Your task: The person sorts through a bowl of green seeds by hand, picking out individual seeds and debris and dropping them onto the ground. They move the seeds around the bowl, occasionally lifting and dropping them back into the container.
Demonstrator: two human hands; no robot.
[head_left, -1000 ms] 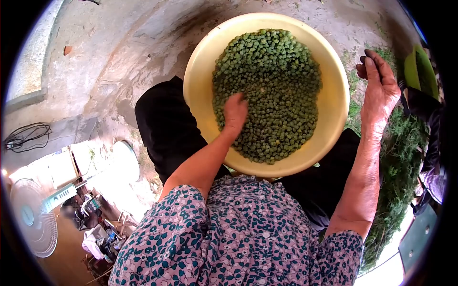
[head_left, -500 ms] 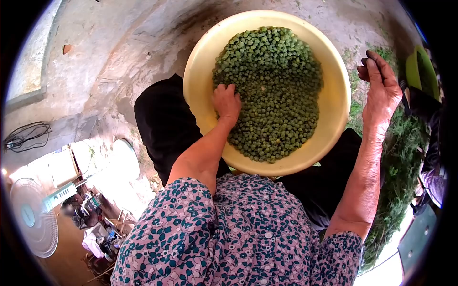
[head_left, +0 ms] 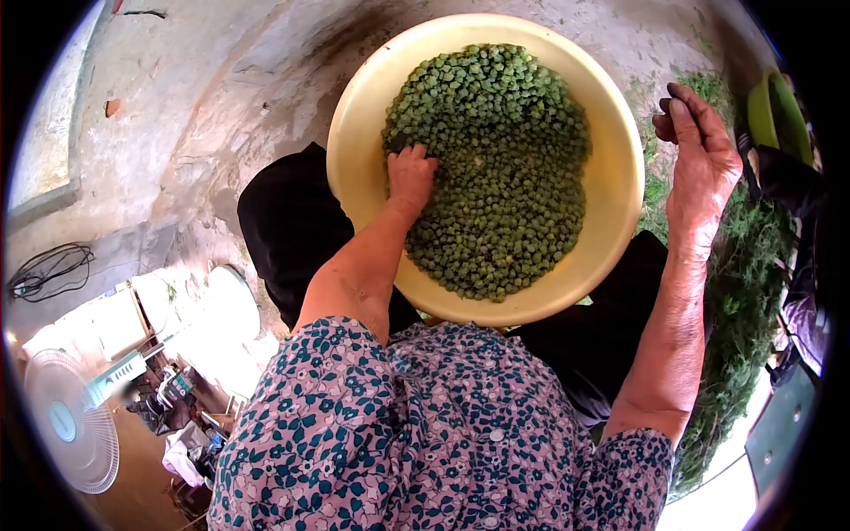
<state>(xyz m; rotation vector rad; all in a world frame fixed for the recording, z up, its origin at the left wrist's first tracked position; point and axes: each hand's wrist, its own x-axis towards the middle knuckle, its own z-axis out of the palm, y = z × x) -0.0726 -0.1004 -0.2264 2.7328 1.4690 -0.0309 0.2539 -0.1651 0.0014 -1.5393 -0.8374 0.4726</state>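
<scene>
A wide yellow plastic basin [head_left: 611, 226] sits between the knees, holding a broad heap of small round green fruits [head_left: 505, 208]. My left hand [head_left: 411, 179] is at the left side of the heap, with its fingers curled and their tips down among the fruits. Outside the basin, to the right, my right hand [head_left: 706, 168] is raised. Its thumb presses against the bent fingers, whose tips look dark; whatever may be pinched there I cannot tell.
Leafy green plants [head_left: 744, 292] lie along the right, below a lime-green basin [head_left: 779, 119]. A fan [head_left: 71, 420] stands at lower left near assorted clutter [head_left: 190, 438]. A coiled black cable [head_left: 51, 270] lies by the wall on the left.
The view has shifted slightly, so the basin sits a little further left and up. My left hand stays at the heap's left side; my right hand keeps its pinched pose.
</scene>
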